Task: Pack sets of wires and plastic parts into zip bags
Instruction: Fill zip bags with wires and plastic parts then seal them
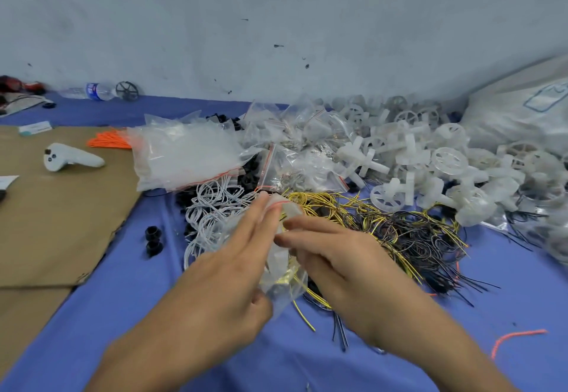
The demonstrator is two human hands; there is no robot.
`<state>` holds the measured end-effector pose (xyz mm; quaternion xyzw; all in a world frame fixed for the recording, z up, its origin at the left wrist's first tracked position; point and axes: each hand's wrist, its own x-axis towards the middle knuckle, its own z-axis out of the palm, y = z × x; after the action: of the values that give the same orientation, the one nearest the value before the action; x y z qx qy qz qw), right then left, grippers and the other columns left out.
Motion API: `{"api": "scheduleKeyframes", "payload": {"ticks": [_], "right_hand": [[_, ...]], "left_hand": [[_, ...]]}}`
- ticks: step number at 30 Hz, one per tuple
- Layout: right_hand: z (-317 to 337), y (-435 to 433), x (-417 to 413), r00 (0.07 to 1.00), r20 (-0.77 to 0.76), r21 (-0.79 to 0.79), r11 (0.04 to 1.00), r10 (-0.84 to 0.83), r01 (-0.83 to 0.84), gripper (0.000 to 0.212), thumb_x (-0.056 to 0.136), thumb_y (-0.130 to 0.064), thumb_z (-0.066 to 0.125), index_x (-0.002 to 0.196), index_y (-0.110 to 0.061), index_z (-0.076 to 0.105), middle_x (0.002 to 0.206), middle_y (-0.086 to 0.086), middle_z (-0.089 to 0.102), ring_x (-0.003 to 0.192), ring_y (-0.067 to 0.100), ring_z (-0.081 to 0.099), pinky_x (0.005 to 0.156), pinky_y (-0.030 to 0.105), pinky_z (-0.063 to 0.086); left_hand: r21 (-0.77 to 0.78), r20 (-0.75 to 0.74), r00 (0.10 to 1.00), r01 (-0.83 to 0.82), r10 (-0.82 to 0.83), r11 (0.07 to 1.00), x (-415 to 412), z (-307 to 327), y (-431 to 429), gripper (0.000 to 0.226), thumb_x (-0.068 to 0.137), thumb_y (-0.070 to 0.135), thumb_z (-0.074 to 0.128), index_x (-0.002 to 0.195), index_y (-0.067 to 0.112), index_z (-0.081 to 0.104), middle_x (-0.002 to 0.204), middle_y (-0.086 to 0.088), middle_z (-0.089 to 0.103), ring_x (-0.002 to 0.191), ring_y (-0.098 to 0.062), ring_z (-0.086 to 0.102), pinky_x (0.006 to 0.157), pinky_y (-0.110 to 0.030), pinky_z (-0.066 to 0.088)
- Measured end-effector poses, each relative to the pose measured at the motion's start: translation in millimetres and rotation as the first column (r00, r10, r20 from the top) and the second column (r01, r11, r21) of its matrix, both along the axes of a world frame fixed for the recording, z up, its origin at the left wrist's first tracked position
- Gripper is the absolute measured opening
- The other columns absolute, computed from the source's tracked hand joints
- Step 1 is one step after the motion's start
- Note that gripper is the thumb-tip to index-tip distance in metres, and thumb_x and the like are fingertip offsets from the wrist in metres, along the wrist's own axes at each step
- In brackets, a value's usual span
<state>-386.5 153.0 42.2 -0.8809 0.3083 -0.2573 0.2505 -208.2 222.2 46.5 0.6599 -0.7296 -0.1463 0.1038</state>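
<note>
Crowding both hands (233,265) (335,256) and zip bag (281,272): wires (399,232) (tangled), plastic wheels (430,158).

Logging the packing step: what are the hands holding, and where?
A small zip bag with yellow wire inside, held between both hands: left hand along its left side up to the red zip edge, right hand on its right side.

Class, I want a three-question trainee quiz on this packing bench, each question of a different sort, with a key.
1. True or false: both hands hold one zip bag.
2. Which lies on the cardboard? A) white controller B) water bottle C) yellow wires
3. Fill in: the loose coils left of the left hand are ____ wires.

Key: 1 true; 2 A; 3 white. The right hand grips the bag too.
</note>
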Motion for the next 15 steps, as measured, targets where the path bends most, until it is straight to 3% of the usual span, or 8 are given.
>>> {"api": "scheduleKeyframes", "payload": {"ticks": [3, 5, 7, 8, 9, 10, 13, 15], "right_hand": [[-2, 2, 10, 0.98, -0.196, -0.136, 0.991, -0.035, 0.008, 0.044, 0.096, -0.009, 0.045, 0.136, -0.023, 0.054, 0.143, -0.009, 0.046, 0.13, 0.012, 0.047, 0.1, 0.031, 0.044], [-3, 5, 15, 0.951, -0.301, -0.238, 0.971, -0.067, -0.007, 0.044, 0.084, -0.004, 0.05, 0.126, -0.018, 0.055, 0.131, -0.001, 0.049, 0.108, 0.016, 0.056, 0.07, 0.018, 0.04], [-1, 5, 23, 0.935, -0.354, -0.257, 0.964, -0.023, -0.073, 0.039, 0.064, 0.002, 0.062, 0.101, -0.011, 0.062, 0.105, 0.008, 0.059, 0.078, 0.016, 0.055, 0.053, 0.02, 0.027], [-3, 5, 29, 0.928, -0.372, -0.29, 0.949, 0.007, -0.124, 0.037, 0.058, 0.004, 0.064, 0.093, -0.008, 0.063, 0.097, 0.012, 0.062, 0.075, 0.019, 0.056, 0.055, 0.019, 0.03], [-4, 3, 39, 0.893, -0.446, -0.246, 0.95, 0.063, -0.19, 0.034, 0.061, 0.004, 0.063, 0.094, -0.007, 0.065, 0.098, 0.016, 0.064, 0.085, 0.025, 0.059, 0.066, 0.02, 0.04], [-5, -1, 47, 0.851, -0.517, -0.236, 0.941, 0.091, -0.244, 0.032, 0.07, 0.004, 0.059, 0.1, -0.004, 0.064, 0.107, 0.019, 0.063, 0.102, 0.031, 0.058, 0.085, 0.03, 0.044], [2, -22, 67, 0.733, -0.678, -0.285, 0.939, -0.055, -0.192, 0.023, 0.088, -0.008, 0.052, 0.106, 0.007, 0.052, 0.115, 0.026, 0.052, 0.13, 0.032, 0.039, 0.099, 0.034, 0.029], [13, -34, 74, 0.759, -0.639, -0.389, 0.904, -0.126, -0.179, 0.037, 0.091, -0.007, 0.047, 0.126, 0.0, 0.047, 0.134, 0.019, 0.046, 0.133, 0.03, 0.036, 0.101, 0.035, 0.031]], "left_hand": [[0.006, 0.03, 0.999, -0.013, 0.013, 1.0, 2, 2, 4, 0.108, 0.083, 0.023, 0.052, 0.139, 0.051, -0.037, 0.142, 0.036, -0.043, 0.071, 0.001, 0.047, 0.057, -0.02, 0.032], [-0.006, 0.0, 1.0, 0.014, -0.014, 1.0, 2, 2, 6, 0.109, 0.082, 0.021, 0.052, 0.14, 0.052, -0.034, 0.143, 0.038, -0.039, 0.084, -0.009, 0.051, 0.065, -0.021, 0.035], [-0.031, -0.073, 0.994, 0.079, -0.081, 0.996, 0, 1, 4, 0.108, 0.08, 0.017, 0.053, 0.145, 0.051, -0.027, 0.146, 0.04, -0.034, 0.107, -0.008, 0.047, 0.071, -0.009, 0.036], [-0.052, -0.109, 0.988, 0.108, -0.113, 0.993, 0, 0, 3, 0.107, 0.08, 0.016, 0.053, 0.145, 0.052, -0.025, 0.147, 0.041, -0.031, 0.116, -0.006, 0.039, 0.073, -0.002, 0.033], [-0.078, -0.137, 0.981, 0.124, -0.134, 0.989, 0, -1, 1, 0.106, 0.081, 0.015, 0.052, 0.142, 0.054, -0.025, 0.148, 0.041, -0.027, 0.121, -0.004, 0.031, 0.073, 0.004, 0.029], [-0.107, -0.162, 0.976, 0.131, -0.147, 0.986, 0, -1, -1, 0.105, 0.081, 0.015, 0.052, 0.141, 0.056, -0.024, 0.151, 0.041, -0.021, 0.124, -0.002, 0.026, 0.075, 0.007, 0.026], [-0.171, -0.217, 0.965, 0.107, -0.144, 0.979, 4, 1, -8, 0.098, 0.081, 0.011, 0.055, 0.153, 0.044, -0.004, 0.159, 0.014, 0.02, 0.127, 0.004, 0.023, 0.08, 0.008, 0.026], [-0.197, -0.286, 0.955, 0.017, -0.073, 0.98, 9, 8, -17, 0.096, 0.08, 0.007, 0.059, 0.156, 0.04, 0.01, 0.126, -0.004, 0.051, 0.107, 0.008, 0.045, 0.066, 0.001, 0.036]]}}
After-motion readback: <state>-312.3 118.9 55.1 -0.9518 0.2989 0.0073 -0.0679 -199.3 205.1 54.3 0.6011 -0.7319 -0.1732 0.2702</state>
